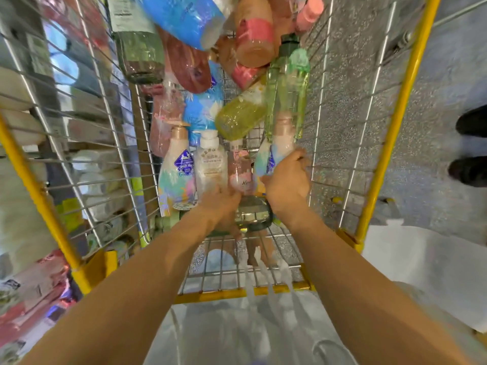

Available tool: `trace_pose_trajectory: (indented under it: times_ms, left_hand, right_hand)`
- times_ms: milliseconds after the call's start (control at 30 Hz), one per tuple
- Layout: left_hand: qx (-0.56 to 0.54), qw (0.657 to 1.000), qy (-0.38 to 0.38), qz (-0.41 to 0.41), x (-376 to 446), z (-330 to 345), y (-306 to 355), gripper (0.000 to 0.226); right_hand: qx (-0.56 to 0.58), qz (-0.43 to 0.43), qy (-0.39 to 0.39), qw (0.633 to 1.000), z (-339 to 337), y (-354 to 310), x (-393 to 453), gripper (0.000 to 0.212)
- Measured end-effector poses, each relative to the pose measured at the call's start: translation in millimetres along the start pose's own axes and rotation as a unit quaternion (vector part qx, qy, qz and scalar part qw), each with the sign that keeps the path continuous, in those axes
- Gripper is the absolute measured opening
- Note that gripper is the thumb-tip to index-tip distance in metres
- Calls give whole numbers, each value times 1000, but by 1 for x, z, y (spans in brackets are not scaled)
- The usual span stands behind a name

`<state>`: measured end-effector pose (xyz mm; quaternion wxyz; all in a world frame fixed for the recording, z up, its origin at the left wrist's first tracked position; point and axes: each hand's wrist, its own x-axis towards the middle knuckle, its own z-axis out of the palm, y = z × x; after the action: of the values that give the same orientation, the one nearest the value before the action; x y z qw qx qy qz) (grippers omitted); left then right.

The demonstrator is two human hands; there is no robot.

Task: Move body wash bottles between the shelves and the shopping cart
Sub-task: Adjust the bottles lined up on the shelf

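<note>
So the shopping cart [390, 106] takes up most of the view, wire basket with yellow frame rails, and it's packed with body wash bottles. Off past the cart's left side there are store shelves [34, 164], pretty blurry, stacked with pale packs. Up toward the far end of the basket it's a jumble lying on their sides: a blue bottle [184, 17], a dark green one [139, 51], a peach bottle with a pink label [254, 35] and a tall clear green bottle [287, 88] leaning along the right wall. Closer to the near end a few stand upright in a row: a pastel bottle with a blue badge [177, 169] by the left wall, then a white pump bottle [210, 162] just beside it, then a pinkish bottle [241, 169]. The right hand [287, 180] is wrapped around the lower part of a pastel pump bottle [274, 151] near the right wall, so it's clearly holding that one. The left hand [221, 206] is down at the base of the white and pinkish bottles, fingers reaching in among them, but it's too smeared to tell if it actually grips anything. A pair of dark shoes [471, 146] shows on the speckled floor [427, 180] past the cart's right side.
</note>
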<state>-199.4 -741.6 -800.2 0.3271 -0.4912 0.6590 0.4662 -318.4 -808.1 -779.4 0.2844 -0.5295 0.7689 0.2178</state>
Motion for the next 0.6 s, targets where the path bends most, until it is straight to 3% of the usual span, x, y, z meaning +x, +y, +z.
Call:
trace_pose_trajectory:
  times_ms: [167,333,467,600]
  left_hand:
    - [-90,996,25,-12,-16,-8,-4,92]
    - [-163,977,131,-46,-70,-55,-14,105]
    - [-345,898,268,-47,-143,-110,-16,107]
    - [-440,795,416,-40,-223,-160,-15,83]
  right_hand:
    - [21,-87,-18,996,-20,-2,-10,77]
    - [66,-189,5,980,-99,-13,-38,72]
    - [144,-263,58,952,-183,-30,-73,71]
    - [204,-346,104,910,-261,-57,-121,78]
